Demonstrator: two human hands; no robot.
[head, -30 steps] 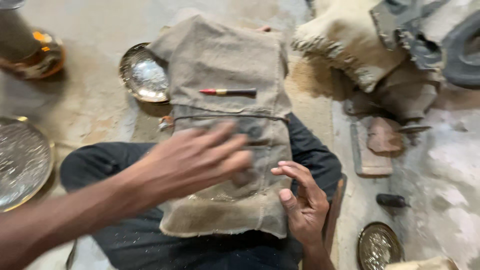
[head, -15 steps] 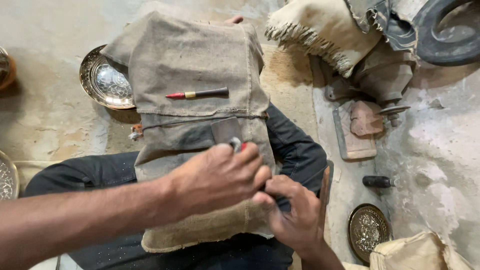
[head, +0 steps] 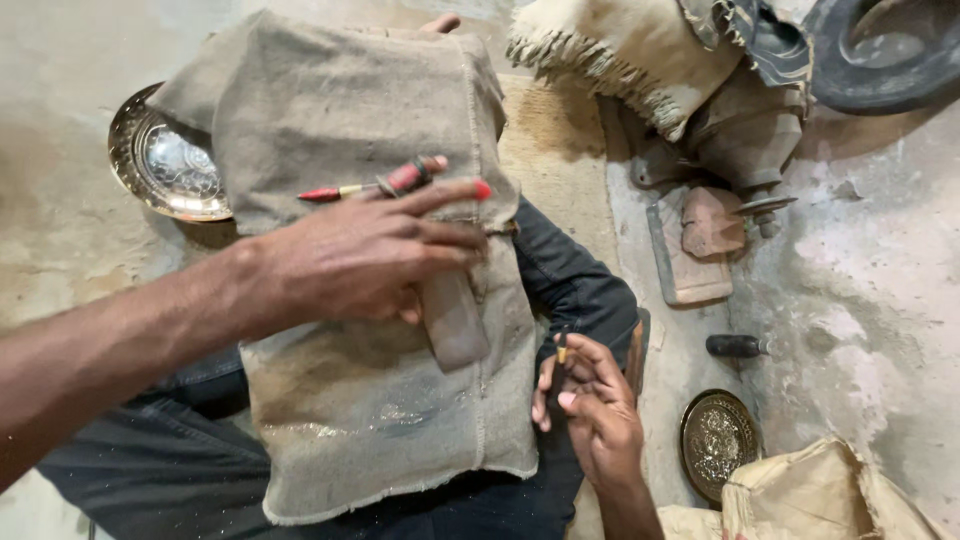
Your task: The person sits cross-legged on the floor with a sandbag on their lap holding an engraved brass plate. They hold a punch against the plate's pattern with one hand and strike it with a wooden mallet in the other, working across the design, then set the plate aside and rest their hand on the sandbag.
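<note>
A burlap cloth (head: 380,420) lies over my lap and dark trousers. My left hand (head: 370,255) hovers over its middle, fingers stretched to the right, with a brown wooden handle (head: 455,325) pinched under the thumb. Just past the fingers a thin red and yellow tool (head: 335,191) rests on the cloth, and a red-handled piece (head: 410,176) sits beside it. At the cloth's right edge my right hand (head: 590,415) pinches a small thin metal piece (head: 562,350) between thumb and fingertips.
An engraved brass plate (head: 160,165) lies on the floor at the left, partly under the cloth. A smaller brass plate (head: 715,440), a black-handled tool (head: 735,346) and a stone block (head: 700,240) lie to the right. A fringed sack (head: 620,50) and a tyre (head: 880,50) sit behind.
My left hand has drawn away from my right hand and risen toward the red tool, carrying the brown handle. My right hand has stayed low at the cloth's edge.
</note>
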